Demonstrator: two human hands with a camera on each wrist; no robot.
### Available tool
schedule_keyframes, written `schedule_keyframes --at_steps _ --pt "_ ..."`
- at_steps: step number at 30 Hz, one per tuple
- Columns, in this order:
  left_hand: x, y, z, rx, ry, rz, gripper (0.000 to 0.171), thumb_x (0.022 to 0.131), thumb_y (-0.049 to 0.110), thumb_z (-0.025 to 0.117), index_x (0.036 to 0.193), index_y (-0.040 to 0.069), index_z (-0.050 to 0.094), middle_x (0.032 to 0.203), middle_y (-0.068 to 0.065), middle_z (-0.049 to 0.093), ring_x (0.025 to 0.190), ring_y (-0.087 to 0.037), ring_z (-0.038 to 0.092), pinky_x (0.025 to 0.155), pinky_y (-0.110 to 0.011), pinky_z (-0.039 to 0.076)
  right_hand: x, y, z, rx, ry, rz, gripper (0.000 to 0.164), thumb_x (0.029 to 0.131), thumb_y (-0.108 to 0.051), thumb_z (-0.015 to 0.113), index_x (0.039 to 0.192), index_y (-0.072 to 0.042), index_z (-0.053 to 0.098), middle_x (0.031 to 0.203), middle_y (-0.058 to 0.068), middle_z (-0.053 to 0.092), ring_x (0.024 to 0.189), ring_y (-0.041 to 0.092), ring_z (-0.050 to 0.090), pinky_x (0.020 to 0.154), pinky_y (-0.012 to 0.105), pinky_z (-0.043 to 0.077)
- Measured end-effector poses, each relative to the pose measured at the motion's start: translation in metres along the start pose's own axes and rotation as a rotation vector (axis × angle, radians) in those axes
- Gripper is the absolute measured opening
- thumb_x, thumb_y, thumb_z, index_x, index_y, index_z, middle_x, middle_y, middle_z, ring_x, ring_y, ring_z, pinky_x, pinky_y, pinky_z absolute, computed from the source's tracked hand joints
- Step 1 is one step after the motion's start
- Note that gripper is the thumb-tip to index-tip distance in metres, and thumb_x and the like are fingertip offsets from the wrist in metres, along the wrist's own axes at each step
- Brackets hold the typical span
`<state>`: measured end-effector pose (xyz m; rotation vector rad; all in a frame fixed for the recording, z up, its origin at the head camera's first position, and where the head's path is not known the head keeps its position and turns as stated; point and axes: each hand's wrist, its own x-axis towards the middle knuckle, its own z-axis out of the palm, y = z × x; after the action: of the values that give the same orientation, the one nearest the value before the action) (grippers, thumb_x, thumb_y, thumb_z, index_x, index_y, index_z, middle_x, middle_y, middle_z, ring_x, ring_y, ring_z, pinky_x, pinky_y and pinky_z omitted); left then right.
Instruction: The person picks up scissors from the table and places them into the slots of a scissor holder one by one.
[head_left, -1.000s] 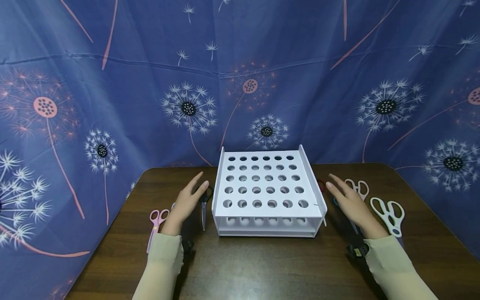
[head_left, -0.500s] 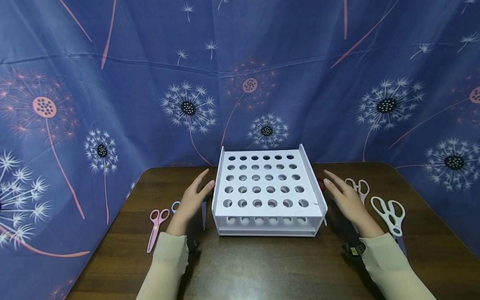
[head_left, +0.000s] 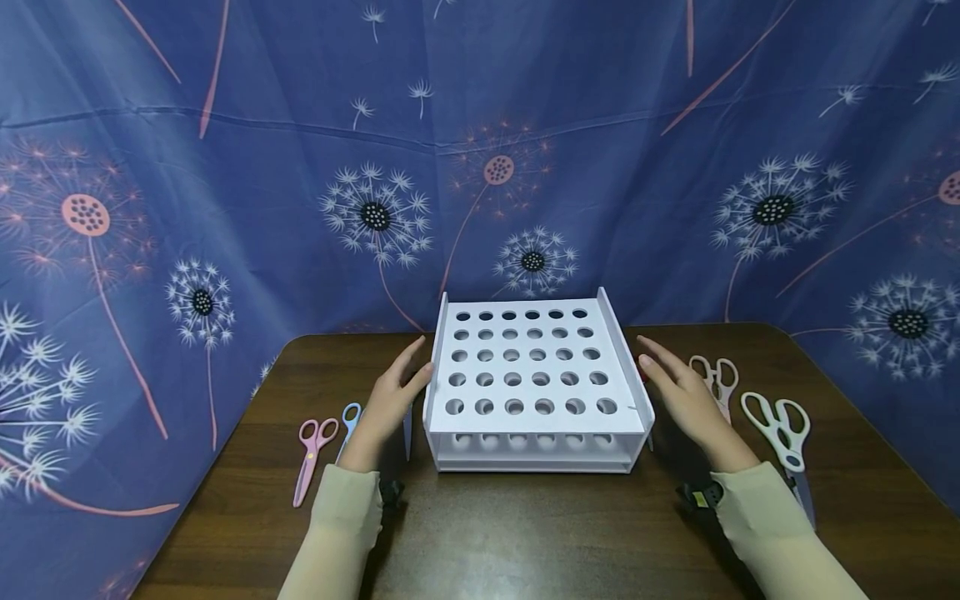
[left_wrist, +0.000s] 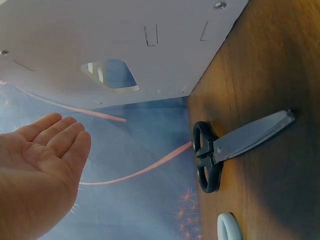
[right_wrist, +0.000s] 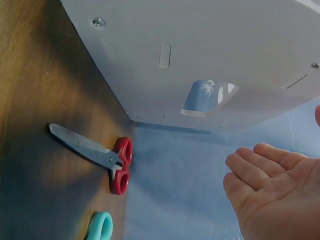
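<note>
In the middle of the table stands a white rack with rows of round holes in its top and a raised wall at each side. My left hand is held beside its left wall, fingers extended and palm turned toward it. On the opposite side my right hand mirrors this, fingers extended near the right wall. Neither holds anything; whether the thumbs touch the rack I cannot tell. Black-handled scissors lie by the rack in the left wrist view. Red-handled scissors lie by it in the right wrist view.
Pink scissors and blue-handled scissors lie left on the wooden table. At the right are pale-handled scissors, larger white-handled scissors and a teal handle. A blue patterned cloth hangs behind.
Both hands have moved inward, the left one to the right and the right one to the left, closer to the rack's side walls. The rack and scissors have stayed put.
</note>
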<state>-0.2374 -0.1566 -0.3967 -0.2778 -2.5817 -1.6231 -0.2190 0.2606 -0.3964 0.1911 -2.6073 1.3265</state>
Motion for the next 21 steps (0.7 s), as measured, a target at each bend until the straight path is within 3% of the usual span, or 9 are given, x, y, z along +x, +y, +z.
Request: schedule_keyframes --at_steps 6,14,18,21 --pt "0.000 0.001 0.002 0.045 0.003 0.023 0.061 0.097 0.043 0.054 0.151 0.024 0.034 0.155 -0.008 0.036 0.139 -0.036 0.037 0.111 -0.053 0.033 0.002 -0.001 0.003 0.018 0.007 -0.004 0.056 0.102 -0.043 0.042 0.149 -0.013 0.038 0.151 0.022 0.038 0.137 0.047 0.034 0.103 0.067 0.028" --pt "-0.001 0.000 0.005 0.001 -0.004 0.016 0.056 0.098 0.042 0.053 0.149 0.028 0.037 0.152 -0.012 0.040 0.135 -0.035 0.043 0.107 -0.054 0.038 0.003 -0.001 0.009 0.044 0.008 -0.026 0.056 0.102 -0.040 0.042 0.149 -0.010 0.038 0.149 0.023 0.041 0.134 0.042 0.038 0.104 0.062 0.031" --pt "0.000 -0.001 0.007 -0.018 0.003 0.013 0.054 0.098 0.042 0.052 0.148 0.027 0.040 0.150 -0.012 0.043 0.135 -0.034 0.044 0.108 -0.053 0.037 0.001 -0.003 0.011 0.019 0.012 -0.026 0.054 0.103 -0.039 0.042 0.149 -0.012 0.038 0.145 0.021 0.047 0.124 0.035 0.049 0.097 0.037 0.041" --pt "0.001 -0.003 0.009 -0.034 0.013 0.016 0.053 0.098 0.041 0.052 0.147 0.026 0.042 0.147 -0.011 0.047 0.132 -0.032 0.048 0.107 -0.051 0.039 0.000 -0.003 0.012 0.013 0.018 -0.030 0.052 0.103 -0.038 0.042 0.149 -0.014 0.039 0.142 0.020 0.051 0.115 0.023 0.054 0.087 0.019 0.041"
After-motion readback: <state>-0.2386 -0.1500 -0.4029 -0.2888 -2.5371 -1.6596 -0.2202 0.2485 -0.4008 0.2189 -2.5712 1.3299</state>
